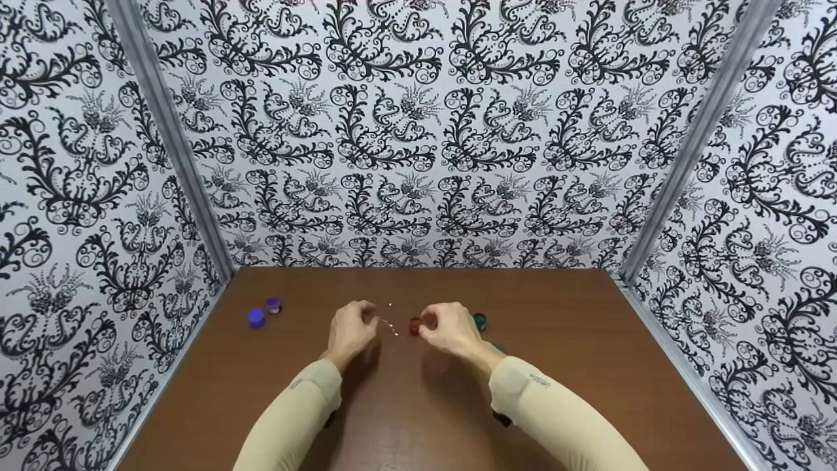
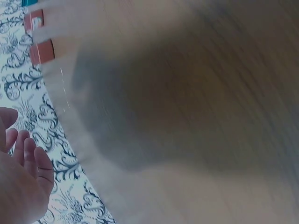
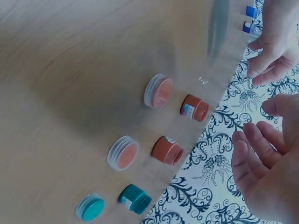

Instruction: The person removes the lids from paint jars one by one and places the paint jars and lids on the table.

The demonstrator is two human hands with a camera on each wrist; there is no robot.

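My left hand [image 1: 351, 332] hovers over the middle of the table with loosely bent fingers, and in the left wrist view that hand [image 2: 29, 179] has nothing in it. My right hand [image 1: 451, 328] is just beside an orange paint jar [image 1: 414, 326]. The right wrist view shows this hand [image 3: 266, 163] with relaxed fingers and no object held. Two orange jars [image 3: 194, 108] lie on their sides there, each near an orange lid with a clear rim [image 3: 159, 91]. A green jar [image 3: 135, 199] and its green lid [image 3: 89, 207] lie in line with them.
At the left of the brown table [image 1: 405, 418] are a blue lid [image 1: 256, 318] and a purple jar [image 1: 273, 305]. Thin shiny marks [image 1: 391, 326] show on the tabletop between the hands. Patterned walls [image 1: 412, 131] rise behind and at both sides.
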